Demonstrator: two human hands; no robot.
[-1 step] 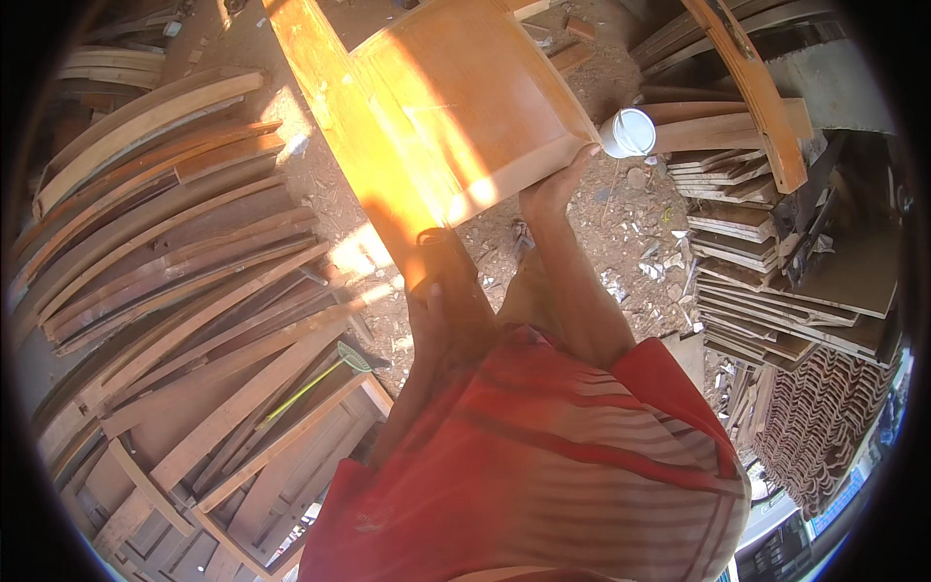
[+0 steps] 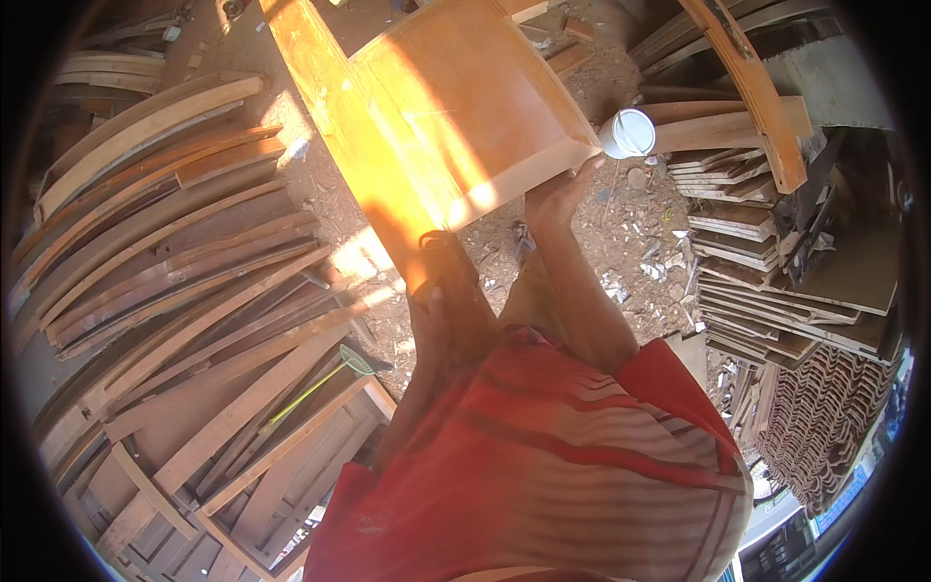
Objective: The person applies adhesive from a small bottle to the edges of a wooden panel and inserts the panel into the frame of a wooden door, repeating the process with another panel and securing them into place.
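Note:
I hold a large orange-brown wooden piece [image 2: 456, 107] up in front of me: a broad curved panel joined to a long thick beam [image 2: 330, 116], lit by sunlight. My left hand [image 2: 441, 301] is closed around the beam's lower end, which lies in shadow. My right hand [image 2: 558, 194] grips the panel's lower right edge from below, with the fingers under the rim. Both forearms rise from my red striped shirt [image 2: 562, 466].
Stacks of curved wooden slats [image 2: 145, 204] fill the left side, with wooden frames [image 2: 242, 466] below and a yellow-green stick [image 2: 310, 388] lying on them. Flat boards [image 2: 766, 281] are piled at the right. A white cup [image 2: 628, 133] stands by them. The dirt floor [image 2: 630, 242] is littered with chips.

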